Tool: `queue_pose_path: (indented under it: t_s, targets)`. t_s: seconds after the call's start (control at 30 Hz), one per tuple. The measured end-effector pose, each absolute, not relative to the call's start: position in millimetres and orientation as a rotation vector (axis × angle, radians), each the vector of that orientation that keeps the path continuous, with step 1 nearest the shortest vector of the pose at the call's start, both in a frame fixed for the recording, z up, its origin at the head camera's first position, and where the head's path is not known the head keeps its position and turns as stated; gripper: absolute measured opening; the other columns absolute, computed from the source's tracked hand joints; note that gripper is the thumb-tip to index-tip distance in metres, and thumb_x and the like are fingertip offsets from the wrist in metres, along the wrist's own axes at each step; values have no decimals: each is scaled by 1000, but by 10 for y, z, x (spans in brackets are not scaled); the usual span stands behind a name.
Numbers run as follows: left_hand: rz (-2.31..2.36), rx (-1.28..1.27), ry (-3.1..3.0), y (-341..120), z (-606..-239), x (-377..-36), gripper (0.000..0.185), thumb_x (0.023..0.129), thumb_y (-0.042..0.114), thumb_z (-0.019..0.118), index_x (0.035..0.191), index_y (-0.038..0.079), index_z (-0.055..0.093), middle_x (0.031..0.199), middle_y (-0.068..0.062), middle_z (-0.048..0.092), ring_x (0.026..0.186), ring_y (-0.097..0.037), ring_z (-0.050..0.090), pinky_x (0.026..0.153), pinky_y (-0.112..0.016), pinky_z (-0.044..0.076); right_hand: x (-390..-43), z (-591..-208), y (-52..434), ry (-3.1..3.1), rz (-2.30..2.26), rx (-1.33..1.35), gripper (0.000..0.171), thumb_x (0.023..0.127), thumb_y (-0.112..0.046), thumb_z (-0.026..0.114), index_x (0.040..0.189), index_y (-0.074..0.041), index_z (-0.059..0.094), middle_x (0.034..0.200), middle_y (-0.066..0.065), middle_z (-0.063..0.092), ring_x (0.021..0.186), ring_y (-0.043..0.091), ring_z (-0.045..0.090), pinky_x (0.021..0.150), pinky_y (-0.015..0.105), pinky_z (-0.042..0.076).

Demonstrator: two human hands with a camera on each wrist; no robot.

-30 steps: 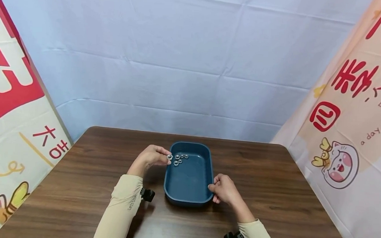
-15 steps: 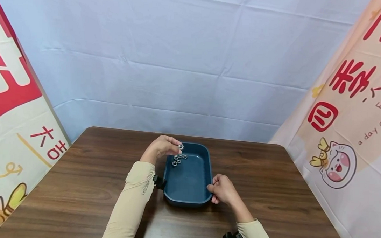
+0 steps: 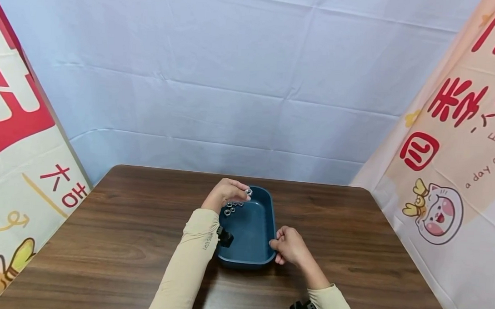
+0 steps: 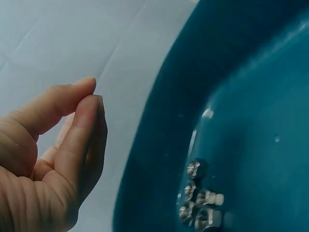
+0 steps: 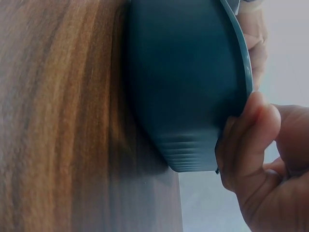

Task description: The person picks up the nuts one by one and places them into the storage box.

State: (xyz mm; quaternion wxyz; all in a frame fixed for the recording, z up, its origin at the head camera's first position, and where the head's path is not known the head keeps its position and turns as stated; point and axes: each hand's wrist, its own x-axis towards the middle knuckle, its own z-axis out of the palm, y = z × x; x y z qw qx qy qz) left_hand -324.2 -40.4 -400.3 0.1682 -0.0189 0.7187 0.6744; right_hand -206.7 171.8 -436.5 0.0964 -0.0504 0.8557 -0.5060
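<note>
Above the far end of a blue rectangular tray (image 3: pixel 248 238), my left hand (image 3: pixel 227 191) pinches a shiny hex nut (image 3: pixel 248 192) between thumb and fingertips. In the left wrist view the thumb and fingers meet at the tips, and the held nut is hidden there. Several metal nuts (image 4: pixel 200 198) lie together on the tray floor, below my left hand near the left wall. On the near right side, my right hand (image 3: pixel 290 245) grips the tray's rim, its thumb over the edge and curled fingers against the outer wall (image 5: pixel 193 87).
The tray stands on a brown wood-grain table (image 3: pixel 147 214). Behind the table hangs a pale cloth (image 3: pixel 233 104), with printed banners at left and right. A black wrist camera (image 3: pixel 225 237) on my left arm overlaps the tray's left side.
With the nut pinched, my left hand has moved right and away from me, from the tray's left rim to over its far end. My right hand stays on the rim.
</note>
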Motion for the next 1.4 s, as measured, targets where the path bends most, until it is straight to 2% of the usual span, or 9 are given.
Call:
queue_pose_path:
  t_s: [0.2,0.47,0.6,0.73,0.87,0.97,1.2,1.4]
  targets:
    - [1905,-96,2068,-193,-4101,-3298,27,72,-11,72,97,-2,69,85,-14,67,75,-23,67,86,-46,49,-2071,-4359,1744,2531,-1507,-130,13,82,4,59,82,1,46,50,8,53,35,13,52,35,30,48]
    - [1893,-214,2034,-60,-4231,-3386,29,71,-17,70,98,-7,67,89,-17,66,77,-26,67,79,-40,53,-2067,-4358,1737,2535,-1505,-127,12,83,4,59,82,2,47,50,8,53,35,13,52,35,30,48]
    - [1876,-298,2067,-36,-4300,-3426,32,69,-19,70,98,-7,66,91,-17,66,76,-25,67,70,-34,56,-2084,-4350,1719,2532,-1486,-136,12,84,2,60,83,2,48,52,9,54,36,13,52,36,30,49]
    - [1760,-383,2158,3,-4387,-3468,26,68,-15,74,92,-6,69,83,-15,67,70,-23,67,61,-30,56,-2087,-4354,1706,2510,-1481,-129,12,85,2,60,83,2,47,52,9,54,36,12,52,37,29,49]
    - [1538,-409,2260,48,-4447,-3488,16,71,-2,78,85,-4,71,70,-11,67,59,-17,65,63,-32,56,-2066,-4345,1711,2510,-1473,-116,13,84,2,60,83,2,47,51,9,53,35,13,51,36,30,49]
    - [1359,-374,2363,71,-4459,-3489,19,72,6,80,81,-5,69,64,-10,66,51,-13,62,63,-31,56,-2054,-4335,1719,2502,-1469,-124,13,84,2,60,83,2,47,52,9,53,36,13,52,37,30,49]
    - [1083,-227,2555,89,-4426,-3462,19,71,4,78,79,-9,67,62,-12,61,43,-11,57,53,-26,54,-2065,-4314,1714,2510,-1449,-117,13,85,1,60,82,1,47,51,9,53,35,13,52,36,28,48]
    - [1150,-255,2507,82,-4396,-3432,23,72,2,78,86,-11,67,66,-14,64,47,-14,61,56,-29,56,-2065,-4315,1714,2505,-1444,-120,13,85,0,60,84,1,47,53,10,54,36,13,52,37,29,49]
